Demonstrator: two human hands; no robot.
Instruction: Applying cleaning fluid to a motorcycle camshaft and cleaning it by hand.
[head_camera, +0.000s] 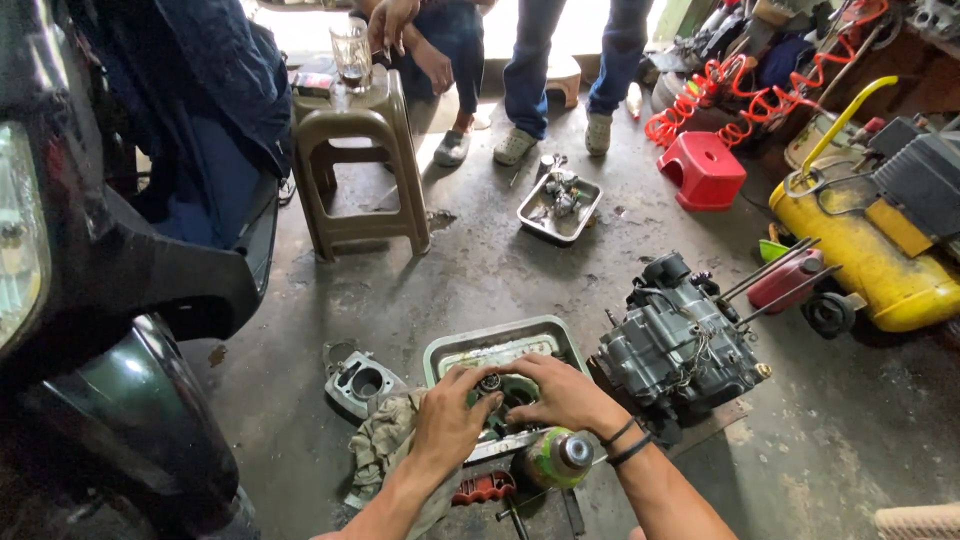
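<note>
My left hand (447, 420) and my right hand (560, 393) both rest on a round green metal engine part (512, 393) that lies in a rectangular metal tray (500, 338) on the floor. My fingers grip its rim from both sides, near a small bearing at its top. My right wrist wears dark bands. A green spray can (555, 458) lies just below my right hand. A grey engine block (680, 345) stands right of the tray, and a cylinder part (362, 382) lies to its left beside a dirty rag (385, 445).
A dark scooter (100, 300) fills the left side. A brown plastic stool (360, 160) with a glass stands behind, another small metal tray (560, 208) of parts further back. Two people's legs stand at the top. A yellow compressor (870, 250) and a red stool (702, 170) sit right.
</note>
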